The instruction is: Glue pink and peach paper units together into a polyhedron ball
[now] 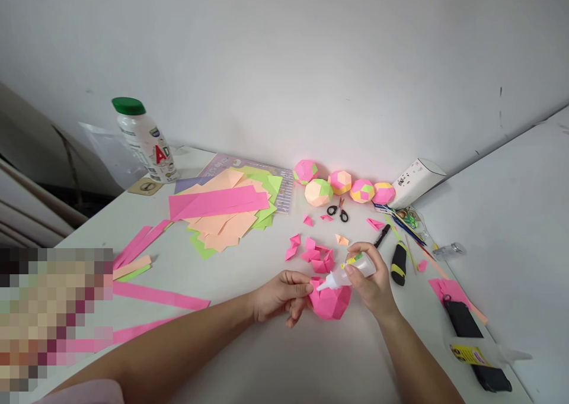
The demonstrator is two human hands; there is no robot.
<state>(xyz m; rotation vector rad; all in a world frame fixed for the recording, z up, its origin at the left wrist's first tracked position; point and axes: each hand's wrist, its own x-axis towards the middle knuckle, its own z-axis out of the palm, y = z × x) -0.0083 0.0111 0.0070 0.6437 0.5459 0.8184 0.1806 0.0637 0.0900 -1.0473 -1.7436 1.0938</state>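
My left hand (pixel 284 297) pinches the left edge of a pink folded-paper ball (pixel 331 305), thumb and fingers closed on its paper. In my right hand (pixel 373 285) is a white glue bottle (pixel 359 268), tilted down to the left. Its narrow nozzle points at a folded edge on top of the ball; I cannot tell whether glue is coming out. Just beyond the ball lie several folded pink paper pieces (pixel 320 256), with one peach piece (pixel 342 239) to their right.
Finished paper balls (pixel 318 192) line the wall beside small scissors (pixel 338 210). Paper sheets (pixel 222 205) and strips (pixel 162 295) lie left, near a white bottle (pixel 149 143). A black-yellow cutter (pixel 399 264), a phone-like black object (pixel 462 318) and another glue bottle (pixel 471 354) lie right.
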